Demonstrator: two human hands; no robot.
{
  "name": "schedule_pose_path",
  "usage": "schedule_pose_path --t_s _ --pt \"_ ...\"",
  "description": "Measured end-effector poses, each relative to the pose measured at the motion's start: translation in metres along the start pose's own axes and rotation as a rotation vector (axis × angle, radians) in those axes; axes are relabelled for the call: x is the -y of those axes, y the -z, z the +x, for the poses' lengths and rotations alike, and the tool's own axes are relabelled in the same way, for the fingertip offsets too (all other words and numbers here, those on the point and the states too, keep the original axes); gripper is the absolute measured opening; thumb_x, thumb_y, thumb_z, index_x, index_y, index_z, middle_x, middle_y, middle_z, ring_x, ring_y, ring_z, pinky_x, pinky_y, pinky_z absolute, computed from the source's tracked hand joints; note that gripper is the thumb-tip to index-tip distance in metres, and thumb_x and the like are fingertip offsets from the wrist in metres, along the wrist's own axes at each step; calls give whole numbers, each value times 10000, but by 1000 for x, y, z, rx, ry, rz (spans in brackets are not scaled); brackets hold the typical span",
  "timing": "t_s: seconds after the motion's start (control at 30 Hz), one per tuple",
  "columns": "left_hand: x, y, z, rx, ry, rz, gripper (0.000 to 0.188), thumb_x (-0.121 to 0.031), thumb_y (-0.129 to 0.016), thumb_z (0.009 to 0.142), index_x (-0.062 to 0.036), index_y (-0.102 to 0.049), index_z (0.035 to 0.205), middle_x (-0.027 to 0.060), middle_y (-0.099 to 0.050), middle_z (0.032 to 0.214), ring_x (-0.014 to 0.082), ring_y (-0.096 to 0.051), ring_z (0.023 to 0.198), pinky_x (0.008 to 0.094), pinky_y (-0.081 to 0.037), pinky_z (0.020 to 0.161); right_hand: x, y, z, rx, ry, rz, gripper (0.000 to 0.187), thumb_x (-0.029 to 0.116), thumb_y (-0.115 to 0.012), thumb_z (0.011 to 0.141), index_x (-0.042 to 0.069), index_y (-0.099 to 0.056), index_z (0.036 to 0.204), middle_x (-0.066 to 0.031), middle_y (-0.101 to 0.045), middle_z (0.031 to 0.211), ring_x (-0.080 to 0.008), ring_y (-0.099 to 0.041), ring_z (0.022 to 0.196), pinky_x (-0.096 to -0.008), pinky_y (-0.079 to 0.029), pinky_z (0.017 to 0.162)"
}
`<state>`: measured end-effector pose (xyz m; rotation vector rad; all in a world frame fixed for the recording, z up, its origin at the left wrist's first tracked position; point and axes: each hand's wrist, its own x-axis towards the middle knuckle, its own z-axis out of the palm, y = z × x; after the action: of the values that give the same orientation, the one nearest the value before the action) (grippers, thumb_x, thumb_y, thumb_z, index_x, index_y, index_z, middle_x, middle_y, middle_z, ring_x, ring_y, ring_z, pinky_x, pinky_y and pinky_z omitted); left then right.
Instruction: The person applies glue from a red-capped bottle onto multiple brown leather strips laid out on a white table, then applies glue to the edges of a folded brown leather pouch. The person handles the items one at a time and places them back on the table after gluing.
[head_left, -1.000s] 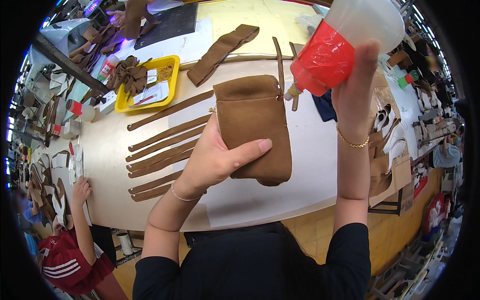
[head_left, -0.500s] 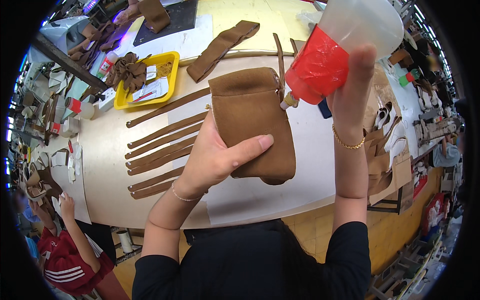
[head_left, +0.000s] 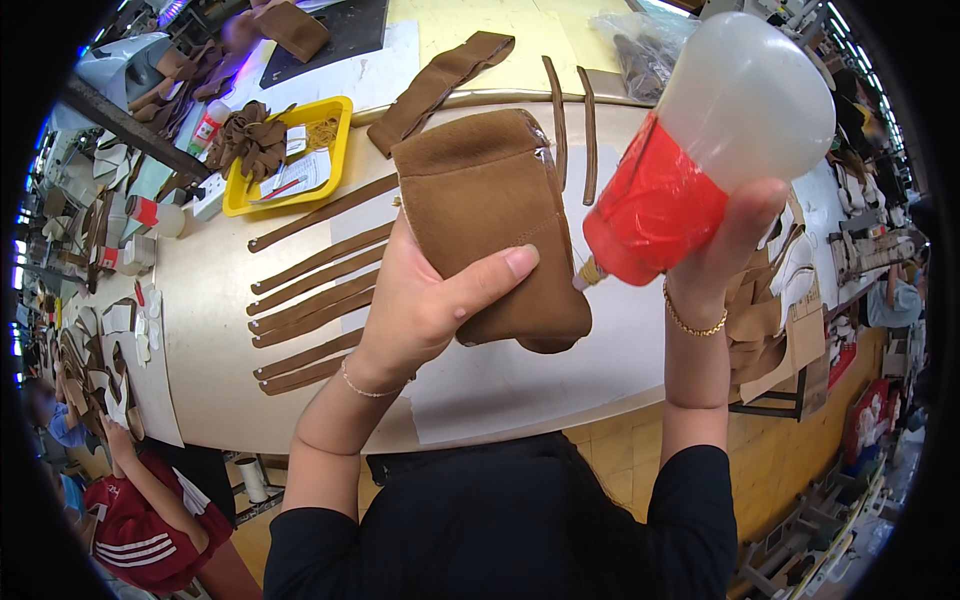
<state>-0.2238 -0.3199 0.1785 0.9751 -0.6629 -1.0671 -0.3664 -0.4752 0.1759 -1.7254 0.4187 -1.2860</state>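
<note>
My left hand (head_left: 430, 295) grips a brown suede-like piece (head_left: 480, 215) with a folded band along its top, thumb across its face. A shiny wet-looking line runs down the piece's right edge. Closed around a translucent squeeze bottle (head_left: 765, 90) wrapped in red tape is my right hand (head_left: 725, 235). The bottle is tilted nozzle-down, its tip at the lower right edge of the brown piece; whether they touch I cannot tell. Several narrow brown straps (head_left: 320, 255) lie on the table to the left, ends fanned out. Two more thin strips (head_left: 588, 140) lie beyond the piece.
A yellow tray (head_left: 343, 150) holds brown scraps, rubber bands and papers. A wide brown band (head_left: 440, 90) lies at the back. Cut pieces are stacked on cardboard (head_left: 800, 330) at the right. A co-worker in a red shirt (head_left: 150, 520) handles pieces at the left.
The bottle's nozzle has moved down along the right edge of the brown piece, from its upper part to near the bottom corner. The piece has shifted slightly left and up.
</note>
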Motion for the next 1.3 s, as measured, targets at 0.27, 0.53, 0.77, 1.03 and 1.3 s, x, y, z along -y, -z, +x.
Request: schedule_pose_path --t_s 0.27,0.53,0.77,1.03,1.3 --pt "5 9 9 -6 -71 -106 476 -51 -672 786 10 -449 1203 102 -581 1081 173 -582 994 305 -499 845 -11 21 -3 279 -448 726 967 784 -374 797 -82 -415 1225 -224 -592 980 -228 -660 688 -292 -567 529" --pt "5 24 46 -56 118 -409 382 -80 -632 835 12 -498 1180 116 -604 1074 195 -611 965 341 -518 846 -26 6 -31 252 -943 1086 889 733 -354 842 -100 -455 1136 -314 -580 1021 -441 -642 907 -437 -607 667" --pt "29 34 52 197 345 -920 383 -225 -512 955 26 -467 1240 185 -558 1220 290 -586 1097 434 -499 949 -31 5 -23 226 -932 1212 880 730 -389 833 -109 -505 1069 -325 -566 1030 -504 -588 991 -498 -580 742" --pt "22 23 48 17 100 -453 407 -130 -558 917 4 -427 1278 143 -548 1220 237 -584 1079 377 -484 942 -27 8 -26 217 -953 1097 848 730 -379 838 -73 -517 1072 -258 -601 983 -476 -619 934 -483 -586 706" --pt "4 21 33 140 4 77 572 -55 -744 750 1 -451 1238 84 -589 1124 165 -578 1034 318 -474 903 -18 16 -1 105 -797 805 811 762 -347 831 -4 -539 1015 -111 -570 856 -207 -567 672 -296 -459 504"
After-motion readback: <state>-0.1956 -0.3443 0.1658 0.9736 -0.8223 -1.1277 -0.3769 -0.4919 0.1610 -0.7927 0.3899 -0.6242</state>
